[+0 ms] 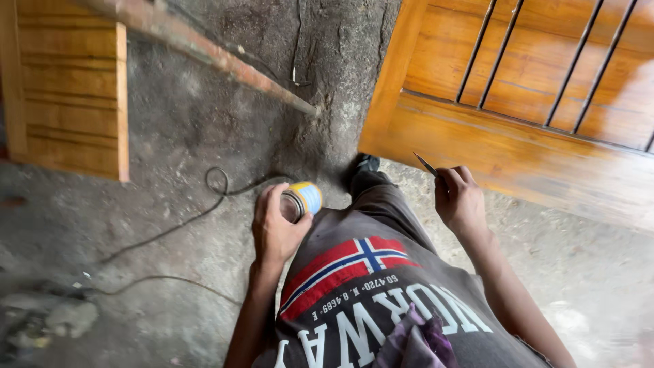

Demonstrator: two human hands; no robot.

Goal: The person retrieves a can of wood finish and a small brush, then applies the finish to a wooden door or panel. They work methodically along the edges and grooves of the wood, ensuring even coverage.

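Note:
My left hand (274,228) grips a small round tin (302,200) with a yellow and blue label, held tilted in front of my body. My right hand (460,199) holds a thin flat metal blade (426,164) that points up and to the left, close to the lower rail of a varnished wooden door (504,146). The door stands to the right and has dark metal bars in its upper part. My grey printed shirt fills the bottom middle of the view.
A second varnished wooden panel (71,88) stands at the upper left. A rusty metal bar (218,58) slants across the top. Dark cables (197,215) trail over the rough concrete floor (170,129). Rubble lies at the lower left. My foot (364,167) rests near the door.

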